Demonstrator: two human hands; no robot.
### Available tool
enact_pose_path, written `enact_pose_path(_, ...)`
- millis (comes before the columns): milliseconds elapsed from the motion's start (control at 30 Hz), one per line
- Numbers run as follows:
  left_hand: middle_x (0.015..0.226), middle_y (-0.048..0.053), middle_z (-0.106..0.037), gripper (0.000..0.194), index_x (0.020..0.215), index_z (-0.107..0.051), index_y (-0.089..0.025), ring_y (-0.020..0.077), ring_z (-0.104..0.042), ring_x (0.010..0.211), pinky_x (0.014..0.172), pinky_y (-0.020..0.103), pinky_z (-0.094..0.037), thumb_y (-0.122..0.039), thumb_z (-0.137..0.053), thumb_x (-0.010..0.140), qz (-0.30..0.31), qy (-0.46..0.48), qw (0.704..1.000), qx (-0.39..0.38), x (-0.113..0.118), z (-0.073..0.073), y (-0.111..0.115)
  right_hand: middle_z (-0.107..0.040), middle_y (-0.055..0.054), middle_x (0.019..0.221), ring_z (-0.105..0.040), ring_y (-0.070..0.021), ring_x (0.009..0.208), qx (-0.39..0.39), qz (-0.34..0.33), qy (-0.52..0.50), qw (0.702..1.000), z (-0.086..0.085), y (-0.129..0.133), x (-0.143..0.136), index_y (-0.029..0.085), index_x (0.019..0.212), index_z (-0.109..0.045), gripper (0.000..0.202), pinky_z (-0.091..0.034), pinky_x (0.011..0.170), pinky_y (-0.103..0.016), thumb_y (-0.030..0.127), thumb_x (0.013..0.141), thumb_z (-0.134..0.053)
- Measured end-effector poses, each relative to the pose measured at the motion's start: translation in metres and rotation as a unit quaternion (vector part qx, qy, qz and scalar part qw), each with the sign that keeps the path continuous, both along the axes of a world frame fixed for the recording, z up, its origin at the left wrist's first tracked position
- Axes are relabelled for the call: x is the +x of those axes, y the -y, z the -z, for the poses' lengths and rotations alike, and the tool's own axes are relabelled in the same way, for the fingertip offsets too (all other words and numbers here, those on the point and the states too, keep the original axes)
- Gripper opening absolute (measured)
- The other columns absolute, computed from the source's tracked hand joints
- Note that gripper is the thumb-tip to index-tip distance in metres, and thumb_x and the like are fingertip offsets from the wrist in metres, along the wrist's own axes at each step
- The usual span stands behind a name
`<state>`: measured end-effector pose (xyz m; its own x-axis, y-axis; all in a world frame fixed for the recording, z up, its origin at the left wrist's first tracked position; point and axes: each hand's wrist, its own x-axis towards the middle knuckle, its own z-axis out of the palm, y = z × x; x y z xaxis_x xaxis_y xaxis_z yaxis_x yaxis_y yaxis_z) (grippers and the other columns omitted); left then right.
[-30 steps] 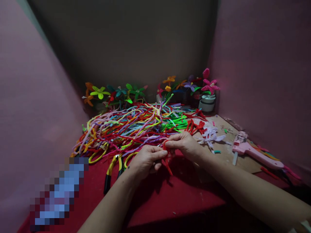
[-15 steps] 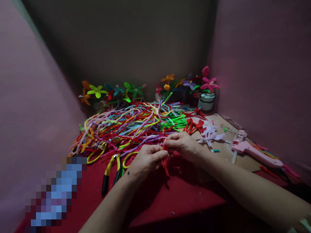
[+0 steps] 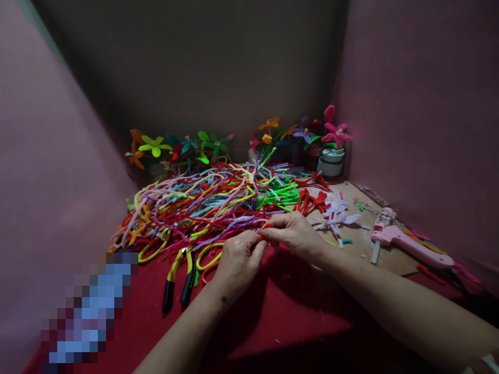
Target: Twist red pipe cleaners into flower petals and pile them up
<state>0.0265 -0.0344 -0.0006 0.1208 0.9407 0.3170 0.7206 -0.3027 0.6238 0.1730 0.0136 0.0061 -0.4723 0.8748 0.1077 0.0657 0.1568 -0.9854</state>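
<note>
Both hands meet over the front edge of a heap of coloured pipe cleaners (image 3: 202, 202). A red pipe cleaner (image 3: 265, 226) is pinched between them, mostly hidden by the fingers. My left hand (image 3: 239, 259) is closed, its fingertips curled around the lower part of the red piece. My right hand (image 3: 294, 235) is closed too, thumb and forefinger pinching its upper end. Left of my left hand lie black-and-yellow pliers (image 3: 191, 278) and yellow-handled scissors (image 3: 202, 255). Just beyond my right hand are bent red pipe cleaner loops (image 3: 312, 200) and a white pipe cleaner bunch (image 3: 337, 215).
A pink hot glue gun (image 3: 413, 246) lies at the right on a tan board (image 3: 393, 265). Finished pipe cleaner flowers (image 3: 156, 146) stand along the back, some by a pale pot (image 3: 331, 162). Red cloth (image 3: 249, 332) covers the table. A blurred patch (image 3: 93, 306) is at left.
My left hand has turned and closed over, so the red strand that hung below the fingers is now hidden. My right hand has barely moved.
</note>
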Motion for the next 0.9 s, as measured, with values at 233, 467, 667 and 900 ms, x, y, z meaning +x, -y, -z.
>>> enact_pose_path(233,0.045,-0.006,-0.038,0.027,0.055,-0.047,-0.016,0.0056,-0.03,0.041,0.042,0.02,-0.023,-0.035,-0.054,0.073,0.014,0.2,0.955,-0.22,-0.003,-0.015,0.001,-0.057,0.0,0.055,-0.048,-0.0085,0.049,-0.078,-0.071,-0.131,0.986,0.01,-0.008,0.001,0.012,0.074,-0.068,0.019,-0.038,0.05,-0.023,0.03,0.07,-0.064)
enact_pose_path(467,0.04,-0.006,-0.04,0.03,0.057,-0.049,-0.015,0.0041,-0.027,0.036,0.039,0.021,-0.017,-0.039,-0.058,0.073,0.087,0.321,0.891,-0.308,-0.011,-0.012,0.0,-0.06,-0.002,0.056,-0.052,-0.0088,0.044,-0.175,-0.132,-0.206,0.954,0.018,-0.012,-0.002,0.011,0.075,-0.068,0.018,-0.042,0.043,-0.022,0.027,0.065,-0.069)
enact_pose_path(667,0.043,-0.005,-0.041,0.028,0.06,-0.051,-0.014,0.0041,-0.031,0.038,0.04,0.02,-0.021,-0.037,-0.055,0.075,0.091,0.287,0.914,-0.273,-0.009,-0.014,0.002,-0.056,0.0,0.05,-0.048,-0.0082,0.042,-0.178,-0.101,-0.193,0.96,0.015,-0.009,-0.003,0.011,0.066,-0.065,0.021,-0.039,0.042,-0.022,0.031,0.062,-0.071)
enact_pose_path(900,0.047,-0.006,-0.039,0.025,0.059,-0.048,-0.015,0.0037,-0.03,0.041,0.041,0.018,-0.022,-0.034,-0.054,0.075,0.05,0.254,0.938,-0.228,-0.001,-0.011,0.003,-0.054,0.0,0.055,-0.045,-0.0074,0.05,-0.113,-0.057,-0.136,0.983,0.019,-0.008,-0.001,0.011,0.063,-0.061,0.023,-0.035,0.05,-0.022,0.033,0.068,-0.066)
